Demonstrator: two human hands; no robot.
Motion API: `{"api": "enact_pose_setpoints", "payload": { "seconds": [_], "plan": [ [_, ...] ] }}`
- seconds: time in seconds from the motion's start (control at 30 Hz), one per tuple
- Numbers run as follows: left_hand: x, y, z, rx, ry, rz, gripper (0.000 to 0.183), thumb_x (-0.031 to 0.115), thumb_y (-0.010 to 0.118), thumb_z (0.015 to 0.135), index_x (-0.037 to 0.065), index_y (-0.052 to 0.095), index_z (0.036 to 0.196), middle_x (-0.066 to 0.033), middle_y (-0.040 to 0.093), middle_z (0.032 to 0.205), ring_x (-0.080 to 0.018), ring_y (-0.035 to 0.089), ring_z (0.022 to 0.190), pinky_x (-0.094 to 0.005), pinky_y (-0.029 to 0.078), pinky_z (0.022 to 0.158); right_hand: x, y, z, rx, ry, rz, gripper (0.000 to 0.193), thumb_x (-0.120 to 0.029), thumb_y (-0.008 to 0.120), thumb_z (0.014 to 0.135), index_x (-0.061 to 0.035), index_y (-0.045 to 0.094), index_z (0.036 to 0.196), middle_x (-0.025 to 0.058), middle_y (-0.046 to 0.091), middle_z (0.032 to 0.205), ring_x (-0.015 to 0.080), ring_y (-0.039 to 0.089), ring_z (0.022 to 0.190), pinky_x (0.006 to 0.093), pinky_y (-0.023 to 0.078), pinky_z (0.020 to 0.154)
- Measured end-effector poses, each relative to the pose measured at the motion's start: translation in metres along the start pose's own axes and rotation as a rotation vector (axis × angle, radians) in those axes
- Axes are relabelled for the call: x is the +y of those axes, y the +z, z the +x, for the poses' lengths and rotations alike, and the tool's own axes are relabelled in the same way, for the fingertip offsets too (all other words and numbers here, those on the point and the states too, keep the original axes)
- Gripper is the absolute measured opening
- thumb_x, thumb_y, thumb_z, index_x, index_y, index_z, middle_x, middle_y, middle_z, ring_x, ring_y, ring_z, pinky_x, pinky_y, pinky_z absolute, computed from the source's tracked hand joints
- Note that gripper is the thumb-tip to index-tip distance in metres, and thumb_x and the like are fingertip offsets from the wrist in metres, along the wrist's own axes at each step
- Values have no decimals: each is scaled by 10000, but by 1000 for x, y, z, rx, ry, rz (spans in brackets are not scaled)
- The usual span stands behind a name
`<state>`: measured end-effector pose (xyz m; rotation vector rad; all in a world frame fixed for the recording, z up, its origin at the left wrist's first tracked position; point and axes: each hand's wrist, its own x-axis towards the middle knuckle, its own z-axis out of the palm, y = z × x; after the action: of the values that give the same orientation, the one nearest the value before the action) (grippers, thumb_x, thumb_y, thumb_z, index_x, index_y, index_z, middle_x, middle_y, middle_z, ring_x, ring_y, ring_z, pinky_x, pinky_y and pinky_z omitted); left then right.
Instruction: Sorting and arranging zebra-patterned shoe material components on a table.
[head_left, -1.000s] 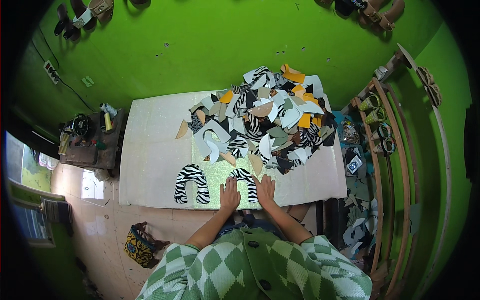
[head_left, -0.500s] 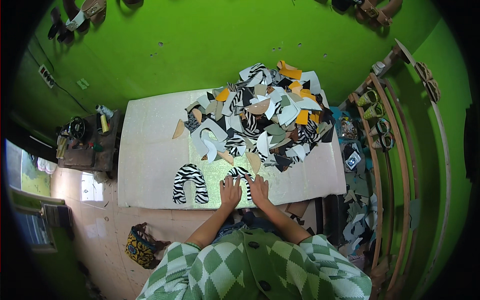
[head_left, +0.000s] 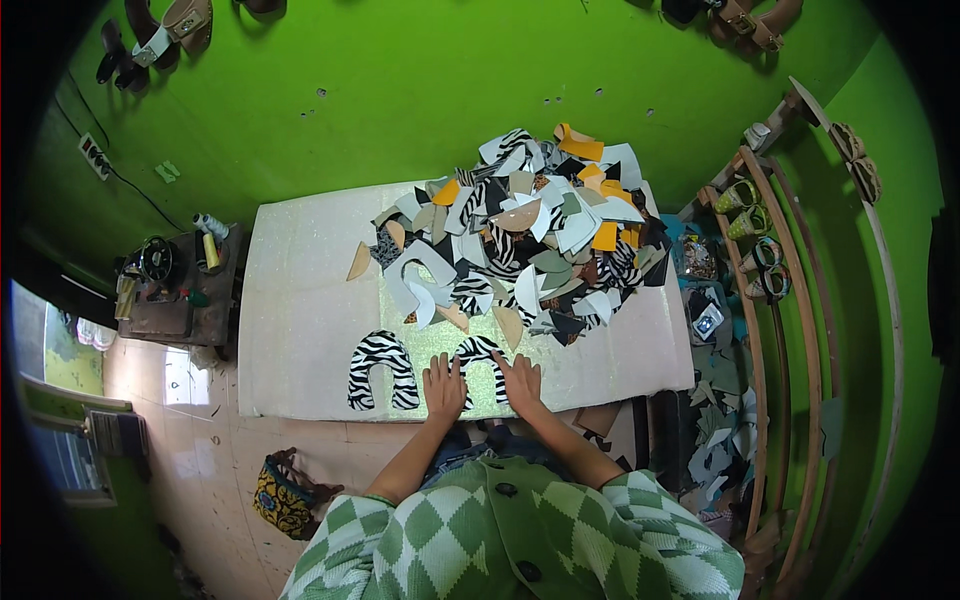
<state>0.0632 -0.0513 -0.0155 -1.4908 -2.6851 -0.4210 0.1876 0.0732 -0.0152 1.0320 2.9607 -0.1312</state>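
Two arch-shaped zebra-print cut pieces, black and white, lie flat near the table's front edge. My left hand [head_left: 443, 387] rests on the left side of the right-hand zebra-print piece [head_left: 477, 348], fingers stretched forward. On that piece's right side lies my right hand [head_left: 520, 383], its fingers also extended. Both hands hide parts of the piece's two legs, while its curved top shows between them. The other zebra-print piece [head_left: 381, 346] lies untouched to the left, its open end toward me.
A large heap of cut scraps [head_left: 520, 215] in white, zebra, orange, tan and black covers the back right of the pale table [head_left: 300, 290]. A small bench [head_left: 165, 318] with thread spools stands left. Shoes sit on a wooden rack [head_left: 755, 300] at right. A patterned bag [head_left: 283, 495] lies on the floor.
My left hand has shifted left, from the middle of the right-hand zebra-print piece to its left side, so more of the arch shows. My right hand has barely moved.
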Motion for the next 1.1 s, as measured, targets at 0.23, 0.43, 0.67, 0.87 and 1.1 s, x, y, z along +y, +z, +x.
{"api": "enact_pose_setpoints", "payload": {
  "seconds": [0.23, 0.43, 0.67, 0.87, 1.1],
  "plan": [
    [8, -9, -3, -78, -147, -51, 526, 250, 518, 785, -49, 459, 1214, -231, 376, 1311, -359, 294, 1251, -437, 234, 1008, -7, -8, 7, -28, 35, 84, 459, -83, 464, 826, -250, 515, 1250, 81, 496, 866, 233, 514, 850, 385, 380, 726],
    [10, -5, -3, -31, -16, -96, 569, 257, 529, 765, 16, 418, 1269, -224, 346, 1308, -372, 291, 1230, -460, 245, 982, -26, -10, 9, 21, -70, 154, 421, -117, 448, 840, -246, 533, 1232, 76, 475, 921, 222, 483, 893, 353, 351, 738],
    [13, 1, -4, -77, -60, -56, 528, 266, 524, 785, 50, 455, 1262, -211, 364, 1292, -372, 306, 1214, -456, 247, 980, -14, -13, 8, -11, 38, 102, 431, -111, 443, 845, -280, 535, 1231, 77, 474, 891, 221, 484, 873, 359, 339, 742],
    [3, 1, -6, -61, -83, 4, 518, 254, 531, 784, 39, 463, 1251, -206, 392, 1258, -367, 336, 1186, -448, 269, 963, 3, -16, 6, -63, 95, 170, 467, -65, 447, 826, -299, 550, 1217, 106, 490, 871, 248, 513, 863, 403, 362, 759],
    [9, -11, 11, 2, -219, -324, 559, 116, 696, 686, -26, 438, 1161, -197, 420, 1138, -344, 410, 1032, -401, 355, 888, -1, -23, 27, 13, 121, 519, 312, -25, 561, 724, -44, 568, 1035, 136, 526, 960, 306, 536, 928, 386, 461, 775]
  ]
}}
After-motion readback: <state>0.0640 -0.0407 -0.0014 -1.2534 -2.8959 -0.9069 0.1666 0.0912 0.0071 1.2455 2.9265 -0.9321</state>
